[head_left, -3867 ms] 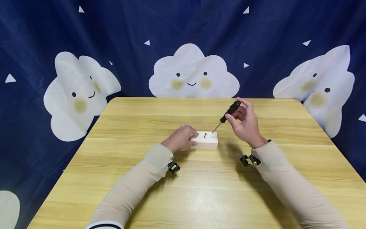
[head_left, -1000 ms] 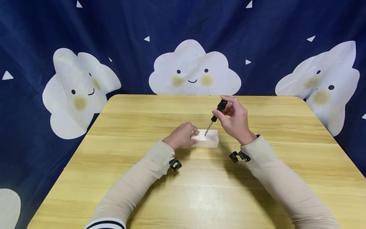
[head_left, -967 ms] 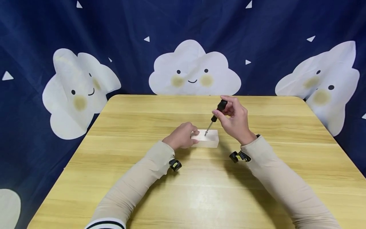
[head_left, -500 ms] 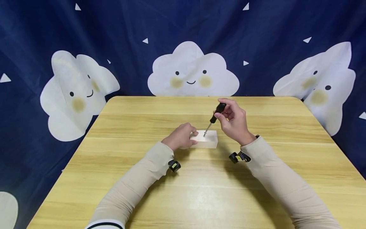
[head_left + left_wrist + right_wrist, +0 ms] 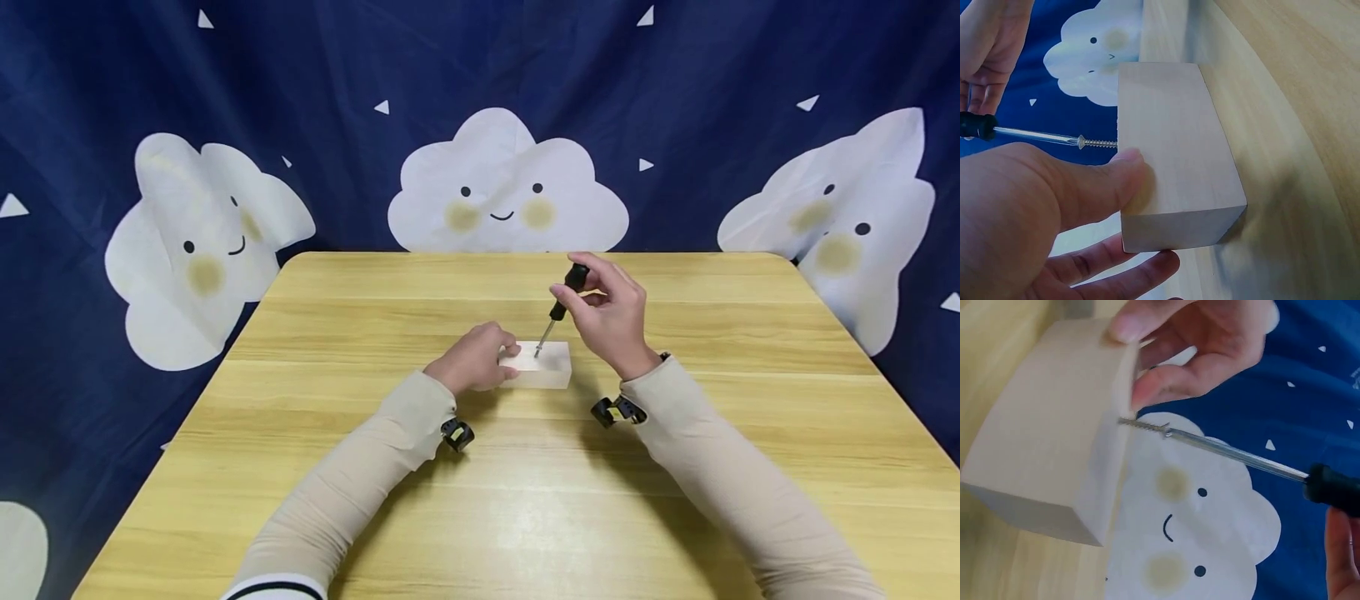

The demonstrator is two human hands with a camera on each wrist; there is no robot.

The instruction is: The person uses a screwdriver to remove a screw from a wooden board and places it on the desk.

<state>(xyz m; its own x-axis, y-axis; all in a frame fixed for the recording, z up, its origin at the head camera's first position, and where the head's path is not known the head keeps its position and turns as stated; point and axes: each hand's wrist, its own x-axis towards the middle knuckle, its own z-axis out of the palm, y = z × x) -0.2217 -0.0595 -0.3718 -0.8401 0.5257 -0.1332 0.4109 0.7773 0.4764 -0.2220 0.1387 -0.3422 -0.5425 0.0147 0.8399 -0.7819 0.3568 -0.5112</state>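
Screwdriver [image 5: 557, 313] tip now on the screw [image 5: 1099, 144] head; seconds ago it sat right of it, so drive looks engaged. My right hand [image 5: 617, 315] pinches the handle; my left hand [image 5: 472, 358] grips one end of the block [image 5: 1175, 137], screw just past those fingertips, thread exposed. Table [image 5: 525, 500] below my fingers, cloud curtain [image 5: 337, 67] beyond. Left thumb's tight to the screw.

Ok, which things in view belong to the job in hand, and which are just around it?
Part of the job:
screwdriver, held by the right hand
block, held by the left hand
screw, between screwdriver tip and block

Just around it:
table, under the block
cloud-print curtain
wrist cameras
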